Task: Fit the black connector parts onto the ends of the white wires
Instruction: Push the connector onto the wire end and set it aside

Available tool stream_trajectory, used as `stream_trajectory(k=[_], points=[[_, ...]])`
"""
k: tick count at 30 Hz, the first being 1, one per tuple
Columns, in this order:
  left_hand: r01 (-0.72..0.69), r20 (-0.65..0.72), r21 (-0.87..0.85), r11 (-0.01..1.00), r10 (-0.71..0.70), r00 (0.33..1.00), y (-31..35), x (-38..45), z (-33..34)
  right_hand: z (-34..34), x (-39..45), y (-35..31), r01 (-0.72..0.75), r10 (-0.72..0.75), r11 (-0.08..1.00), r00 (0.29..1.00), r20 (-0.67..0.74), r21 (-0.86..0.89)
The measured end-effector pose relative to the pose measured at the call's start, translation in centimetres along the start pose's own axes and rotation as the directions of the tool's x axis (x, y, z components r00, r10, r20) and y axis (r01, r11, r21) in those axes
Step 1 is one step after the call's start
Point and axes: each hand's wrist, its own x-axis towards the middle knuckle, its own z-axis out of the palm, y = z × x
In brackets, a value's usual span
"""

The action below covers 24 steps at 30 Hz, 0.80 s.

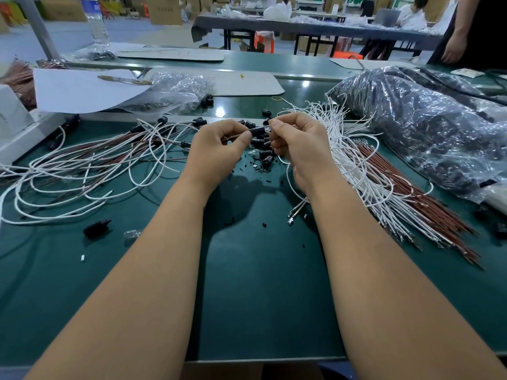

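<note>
Left hand: the left hand (pixel 219 145) has its fingers curled. Finger and thumb pinch a thin brown wire (pixel 234 136) right next to the black part.
Right hand: the right hand (pixel 297 145) is curled too. Its fingertips pinch the black part (pixel 258 130) by its clear end, above the table.
White wire: a white wire (pixel 288 176) loops down under the right hand. Its metal tips lie on the table near the right wrist. I cannot tell if it goes into the black part.
Loose parts: a small heap of black parts (pixel 264 154) lies on the table (pixel 260 297) just under the two hands.
Left pile: white and brown wires (pixel 82 171) lie in big loops on the left. Some have black parts on their ends.
Right pile: a thick bunch of white wires (pixel 354 160) lies beside the right hand, with straight brown wires (pixel 417 204) next to it.
Big bag: a clear bag (pixel 428 124) on the right is stuffed full of black parts.
Small bag: a crumpled clear bag (pixel 175 91) sits at the back, left of the middle. It has a few black parts in it, and some more lie just outside it.
Paper: a white sheet (pixel 82 89) lies partly over the small bag.
Bottle: a water bottle (pixel 96 20) stands far back on the left.
</note>
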Motion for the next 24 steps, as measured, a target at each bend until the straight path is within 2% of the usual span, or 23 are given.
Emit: stream_trajectory(k=[7,13,24], points=[[0.020,-0.036,0.017,1.000,-0.019,0.999,-0.22,0.11,-0.11,0.15,-0.10,-0.05,0.015,-0.014,1.000,1.000,0.019,-0.028],[0.029,-0.008,-0.026,0.999,-0.029,1.000,0.15,-0.09,-0.28,-0.13,-0.05,0.03,-0.079,0.073,0.991,0.996,0.060,0.108],[0.075,0.004,-0.051,0.996,-0.075,0.997,0.68,-0.34,-0.34,-0.11,-0.23,-0.15,-0.056,0.056,0.998,0.997,0.049,-0.004]])
